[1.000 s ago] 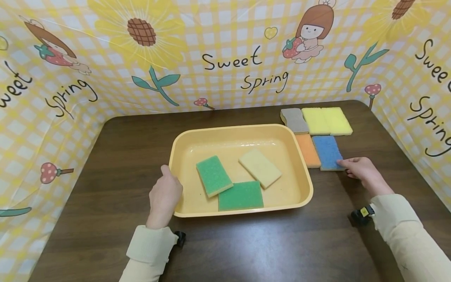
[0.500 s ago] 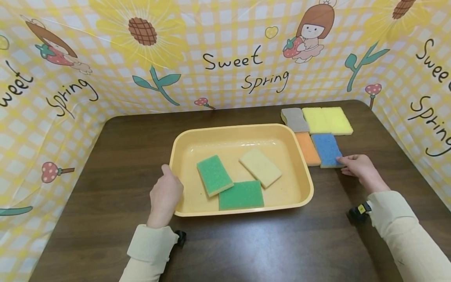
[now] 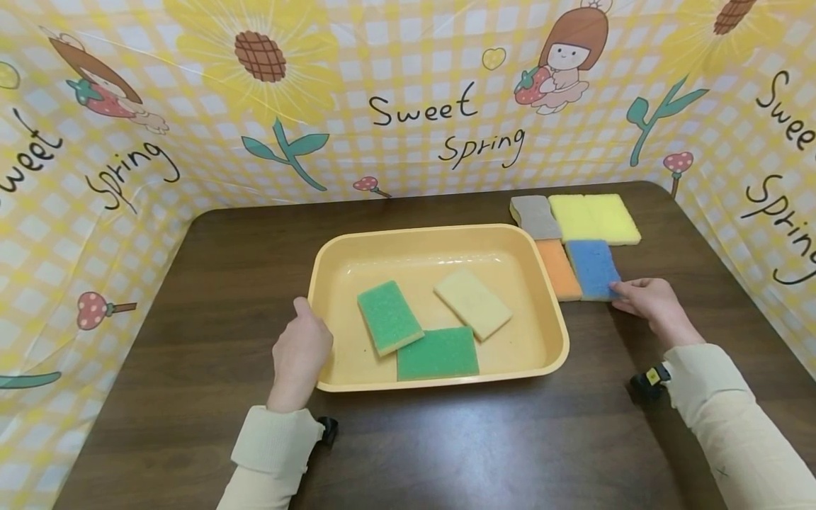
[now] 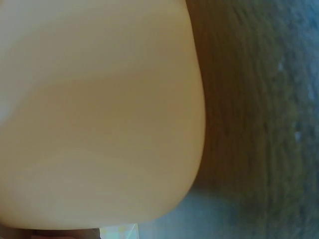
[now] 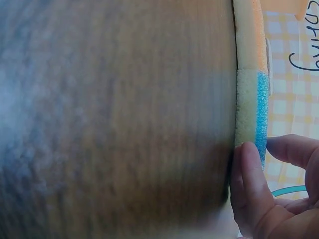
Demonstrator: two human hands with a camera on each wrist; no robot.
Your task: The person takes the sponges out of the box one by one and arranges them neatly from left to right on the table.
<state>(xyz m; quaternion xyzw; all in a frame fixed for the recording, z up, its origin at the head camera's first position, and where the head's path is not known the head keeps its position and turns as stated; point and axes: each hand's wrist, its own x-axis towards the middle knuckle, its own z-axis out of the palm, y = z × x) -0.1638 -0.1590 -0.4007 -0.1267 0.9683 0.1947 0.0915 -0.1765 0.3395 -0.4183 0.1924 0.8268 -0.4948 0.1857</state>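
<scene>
1. The right hand (image 3: 650,301) pinches the blue sponge (image 3: 589,269) at its near right corner. The right wrist view shows the thumb against the cream-coloured side layer and another finger at the blue face.
2. The blue sponge lies on the desk (image 3: 210,319), to the right of the tray (image 3: 523,340), its left edge against the orange sponge (image 3: 559,269).
3. The left hand (image 3: 301,358) grips the left end of the tray at the rim; its fingertips are hidden. The left wrist view is mostly filled by a smooth, yellowish surface, with the desk beside it.
4. Inside the tray, one green sponge (image 3: 387,315) lies at a slant, its near right corner over a second green sponge (image 3: 440,354), which lies along the near side.
5. A cream sponge (image 3: 473,303) also lies in the tray, slanted, just behind the right end of that second green sponge.
6. Behind the orange sponge, near the far edge of the desk, is a grey sponge (image 3: 535,216). The yellow sponges (image 3: 594,219) sit next to it, just behind the blue sponge.
7. A yellow-checked cloth (image 3: 414,42), printed with flowers and the words "Sweet Spring", stands round the back and sides of the desk.
</scene>
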